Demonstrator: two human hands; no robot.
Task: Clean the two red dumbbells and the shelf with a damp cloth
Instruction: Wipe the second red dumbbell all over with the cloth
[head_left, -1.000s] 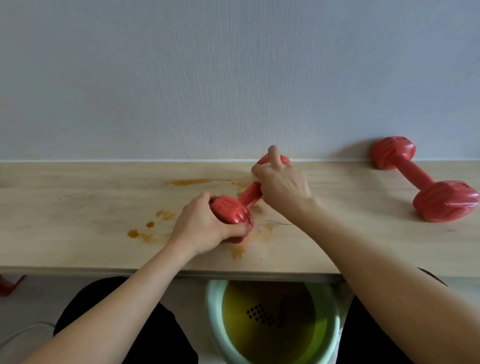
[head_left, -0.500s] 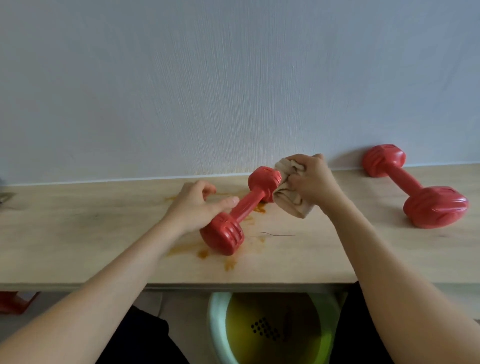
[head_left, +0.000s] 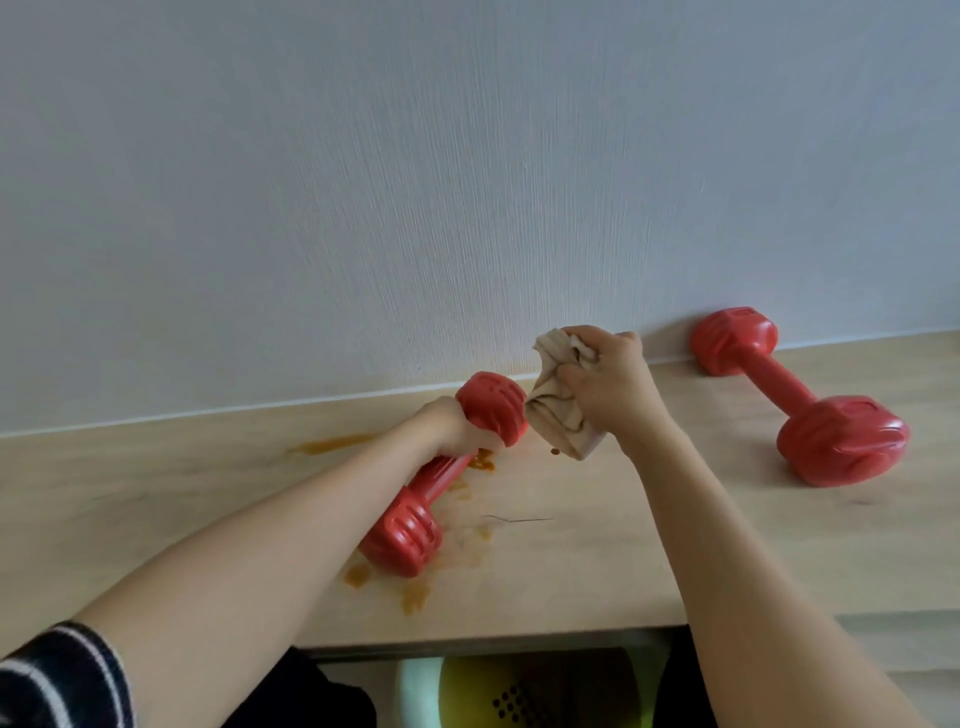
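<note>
A red dumbbell (head_left: 415, 525) lies on the light wooden shelf (head_left: 649, 545), its far end raised near the wall. My left hand (head_left: 447, 428) grips that dumbbell just below its far head. My right hand (head_left: 605, 387) holds a crumpled beige cloth (head_left: 558, 415) bunched against the far head's right side. The second red dumbbell (head_left: 795, 400) lies untouched at the right, one end against the wall. Orange-brown stains (head_left: 415, 595) mark the shelf around and in front of the near dumbbell.
A white textured wall (head_left: 467, 182) rises directly behind the shelf. Under the shelf's front edge stands a pale green bucket (head_left: 415, 691) with yellowish water. A thin dark hair-like line (head_left: 519, 518) lies on the wood right of the dumbbell.
My left hand slid from the near end of the dumbbell up to the far head and now grips it. The cloth hand rose a little beside that head. The view tilted upward.
</note>
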